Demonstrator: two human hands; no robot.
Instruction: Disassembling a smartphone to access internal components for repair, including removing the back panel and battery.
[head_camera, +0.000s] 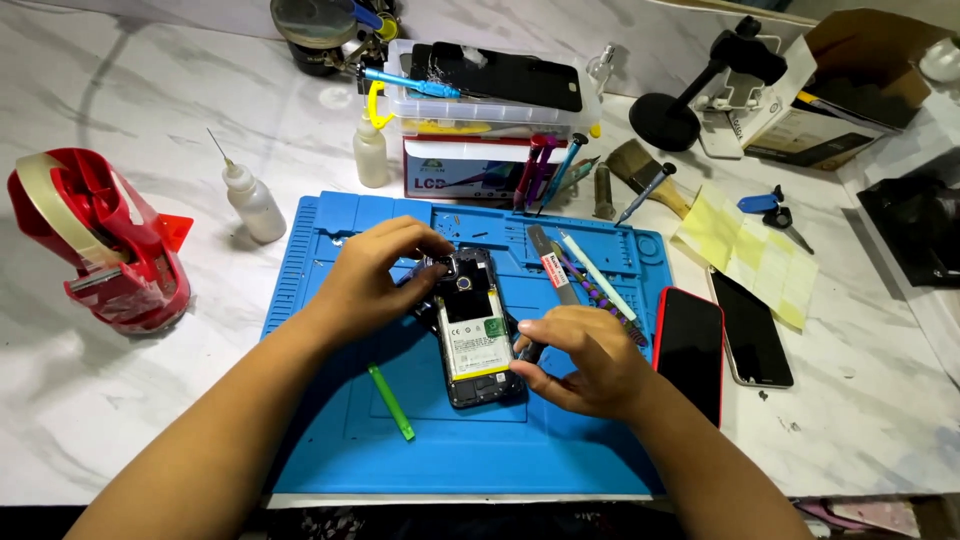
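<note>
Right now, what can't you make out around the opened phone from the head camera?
- Top end of the opened phone: covered by the left hand.
- What the right hand pinches at the phone's right edge: hidden by its fingers.
- Small parts inside the phone: too small to tell.
- Cardboard box, top right: cut off by the frame edge.

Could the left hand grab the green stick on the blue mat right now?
Probably yes. The green stick lies bare on the blue mat, just below the left hand, with nothing on top of it. But that hand is resting on the top end of the opened phone, so it would have to let go first.
</note>
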